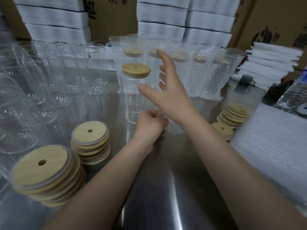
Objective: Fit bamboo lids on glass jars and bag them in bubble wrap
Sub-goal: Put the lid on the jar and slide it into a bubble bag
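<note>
A clear glass jar stands upright at the middle of the steel table, with a round bamboo lid sitting on its mouth. My right hand hovers just right of the jar, fingers spread, thumb close to the glass, holding nothing. My left hand lies lower, near the jar's base, its fingers curled and pinching the edge of a translucent bubble wrap bag that lies on the table. Behind the jar stands a row of lidded jars in bubble wrap.
Several empty glass jars crowd the left side. Stacks of bamboo lids stand at front left, beside it and at the right. A pile of bubble wrap bags fills the right edge. White boxes and cartons line the back.
</note>
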Motion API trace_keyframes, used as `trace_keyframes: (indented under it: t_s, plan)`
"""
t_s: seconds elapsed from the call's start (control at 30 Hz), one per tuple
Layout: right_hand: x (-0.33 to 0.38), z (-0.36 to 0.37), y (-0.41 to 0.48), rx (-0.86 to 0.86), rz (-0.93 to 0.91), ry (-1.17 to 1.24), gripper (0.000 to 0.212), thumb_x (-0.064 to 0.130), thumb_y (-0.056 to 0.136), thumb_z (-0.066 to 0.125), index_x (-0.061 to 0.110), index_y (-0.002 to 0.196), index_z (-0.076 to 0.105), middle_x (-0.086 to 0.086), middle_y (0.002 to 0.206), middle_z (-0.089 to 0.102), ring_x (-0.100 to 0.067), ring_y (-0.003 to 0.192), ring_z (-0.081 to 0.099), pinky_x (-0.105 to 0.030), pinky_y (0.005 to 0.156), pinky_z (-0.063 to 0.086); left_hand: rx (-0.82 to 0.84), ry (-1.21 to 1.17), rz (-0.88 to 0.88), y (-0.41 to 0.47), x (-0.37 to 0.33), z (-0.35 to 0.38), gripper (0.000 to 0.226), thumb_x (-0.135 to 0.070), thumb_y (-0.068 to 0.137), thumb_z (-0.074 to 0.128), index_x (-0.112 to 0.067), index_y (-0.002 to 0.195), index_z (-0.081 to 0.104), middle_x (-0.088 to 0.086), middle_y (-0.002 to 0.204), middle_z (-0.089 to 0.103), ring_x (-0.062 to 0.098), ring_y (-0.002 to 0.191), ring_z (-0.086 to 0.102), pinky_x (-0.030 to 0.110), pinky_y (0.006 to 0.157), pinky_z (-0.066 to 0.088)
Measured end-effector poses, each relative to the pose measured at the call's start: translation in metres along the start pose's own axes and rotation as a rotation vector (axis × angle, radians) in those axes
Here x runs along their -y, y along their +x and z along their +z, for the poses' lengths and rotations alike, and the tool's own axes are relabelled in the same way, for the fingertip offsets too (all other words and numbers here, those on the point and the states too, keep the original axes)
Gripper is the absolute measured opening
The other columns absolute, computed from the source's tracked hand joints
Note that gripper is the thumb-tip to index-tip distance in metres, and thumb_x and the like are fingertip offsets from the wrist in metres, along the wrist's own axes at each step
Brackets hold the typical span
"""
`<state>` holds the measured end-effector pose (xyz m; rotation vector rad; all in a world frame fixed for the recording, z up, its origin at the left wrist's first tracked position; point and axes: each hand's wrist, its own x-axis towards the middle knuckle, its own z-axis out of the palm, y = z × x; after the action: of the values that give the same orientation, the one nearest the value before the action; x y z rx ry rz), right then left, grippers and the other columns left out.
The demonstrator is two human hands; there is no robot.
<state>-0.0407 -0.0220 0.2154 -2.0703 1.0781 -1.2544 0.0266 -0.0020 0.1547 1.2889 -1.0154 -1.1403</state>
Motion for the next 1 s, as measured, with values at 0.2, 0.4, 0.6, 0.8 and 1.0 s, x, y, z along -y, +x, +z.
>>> trace_keyframes:
  t_s: [0.2, 0.4, 0.6, 0.8, 1.0]
  plan:
    - [-0.008, 0.029, 0.019, 0.072, 0.125, 0.000, 0.101, 0.032, 0.075, 0.085, 0.030, 0.152, 0.019, -0.003, 0.147, 0.041, -0.017, 0.128, 0.044, -0.021, 0.096, 0.033, -0.004, 0.016, -0.007, 0.001, -0.001, -0.002, 0.011, 0.000, 0.088, 0.050, 0.001, 0.085, 0.061, 0.018, 0.077, 0.057, 0.026, 0.072, 0.055, 0.037, 0.066, 0.041]
    - [-0.010, 0.031, 0.013, -0.104, 0.053, 0.021, 0.083, 0.029, 0.075, 0.085, 0.026, 0.144, 0.037, 0.014, 0.118, 0.047, -0.011, 0.104, 0.053, -0.020, 0.088, 0.043, 0.005, 0.048, -0.002, 0.001, -0.001, -0.003, 0.015, -0.001, 0.089, 0.051, -0.006, 0.080, 0.062, 0.013, 0.069, 0.060, 0.021, 0.064, 0.056, 0.030, 0.060, 0.042]
    - [-0.004, 0.009, -0.004, -0.311, 0.100, 0.571, 0.074, 0.024, 0.081, 0.080, 0.032, 0.139, 0.035, -0.001, 0.127, 0.054, -0.013, 0.110, 0.063, -0.044, 0.090, 0.058, 0.035, -0.165, -0.063, -0.002, -0.006, 0.001, 0.014, -0.016, 0.095, 0.057, -0.005, 0.087, 0.057, 0.020, 0.078, 0.050, 0.029, 0.075, 0.045, 0.040, 0.072, 0.037]
    - [-0.009, -0.016, -0.020, -0.289, 0.197, 0.906, 0.060, 0.033, 0.079, 0.069, 0.028, 0.131, 0.040, -0.010, 0.104, 0.060, -0.026, 0.091, 0.066, -0.052, 0.070, 0.059, 0.013, -0.270, -0.067, -0.002, -0.008, 0.000, 0.013, -0.027, 0.095, 0.061, -0.016, 0.090, 0.058, 0.013, 0.084, 0.050, 0.026, 0.078, 0.050, 0.042, 0.079, 0.046]
    - [-0.016, -0.033, -0.019, -0.371, 0.123, 0.761, 0.067, 0.044, 0.067, 0.071, 0.029, 0.125, 0.041, -0.013, 0.098, 0.057, -0.028, 0.076, 0.067, -0.044, 0.062, 0.057, -0.004, -0.235, -0.066, 0.007, -0.003, -0.008, 0.021, -0.015, 0.100, 0.053, -0.023, 0.081, 0.056, -0.004, 0.079, 0.063, 0.012, 0.074, 0.063, 0.041, 0.087, 0.058]
